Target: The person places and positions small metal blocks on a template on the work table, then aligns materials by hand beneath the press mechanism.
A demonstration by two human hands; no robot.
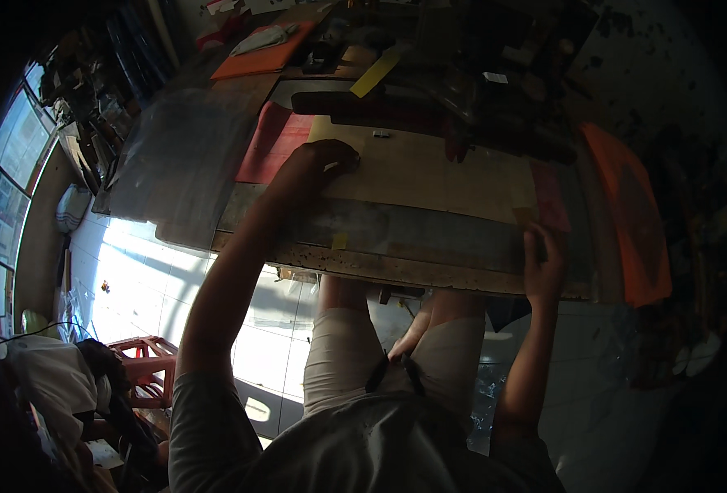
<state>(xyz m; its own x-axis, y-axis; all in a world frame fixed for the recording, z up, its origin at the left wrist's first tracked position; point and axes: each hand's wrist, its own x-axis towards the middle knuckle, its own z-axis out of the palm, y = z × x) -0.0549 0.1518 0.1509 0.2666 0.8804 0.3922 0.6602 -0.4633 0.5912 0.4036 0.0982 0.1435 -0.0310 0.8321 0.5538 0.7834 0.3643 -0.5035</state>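
A wide tan sheet [437, 174] lies on a dark board across the work table, over a red sheet [275, 146] that shows at its left end. At the sheet's left part, my left hand [318, 168] rests with its fingers bent into a pinch. Whatever may be between its fingertips is too small and dark to tell. My right hand [547, 261] is by the sheet's lower right corner, fingers stretched out on the board near a small yellow patch [526, 215]. On the sheet between the hands sits a small dark object with a light top [381, 134].
Beyond the sheet, a dark bar [355, 103] belonging to a machine spans the board. Orange sheets [636, 222] lie at the right, and another orange sheet [265, 51] is at the back left. A yellow strip [376, 74] leans on the machine. The table's front edge [363, 267] is near my legs.
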